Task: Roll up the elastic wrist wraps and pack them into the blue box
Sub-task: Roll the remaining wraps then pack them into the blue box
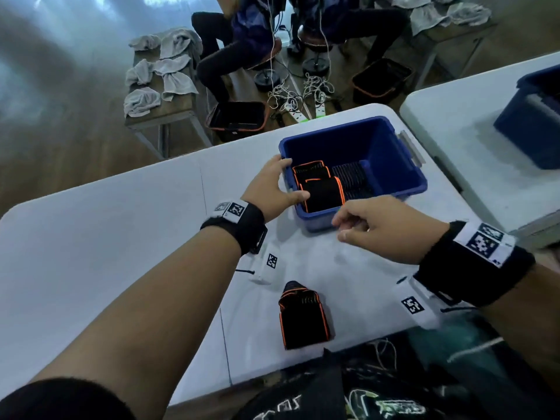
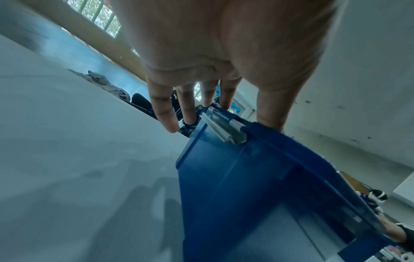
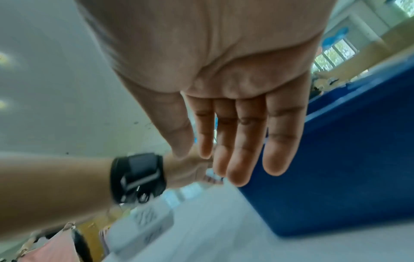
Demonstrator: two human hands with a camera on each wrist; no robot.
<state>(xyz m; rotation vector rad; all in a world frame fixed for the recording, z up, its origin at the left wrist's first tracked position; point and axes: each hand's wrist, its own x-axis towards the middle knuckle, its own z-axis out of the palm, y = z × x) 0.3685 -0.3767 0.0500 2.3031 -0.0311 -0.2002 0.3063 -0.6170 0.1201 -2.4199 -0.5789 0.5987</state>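
The blue box (image 1: 391, 165) stands on the white table (image 1: 121, 237), with two rolled black wrist wraps with orange edging inside: one by the near wall (image 1: 322, 194), one behind it (image 1: 310, 169). My left hand (image 1: 272, 184) rests on the box's left rim, thumb over the edge by the near roll. In the left wrist view its fingers (image 2: 163, 109) are straight beside the box (image 2: 246, 186). My right hand (image 1: 378, 228) hovers empty at the box's front edge, fingers (image 3: 241, 141) loosely extended beside the box (image 3: 336, 168). Another wrap (image 1: 303, 316) lies folded on the table near me.
Two white tagged blocks (image 1: 268, 265) (image 1: 419, 304) lie on the table. A grey latch (image 1: 409, 148) sits on the box's far rim. A second blue box (image 1: 533, 116) stands on the neighbouring table. Seated people, towels on a bench (image 1: 163, 77) and cables lie beyond.
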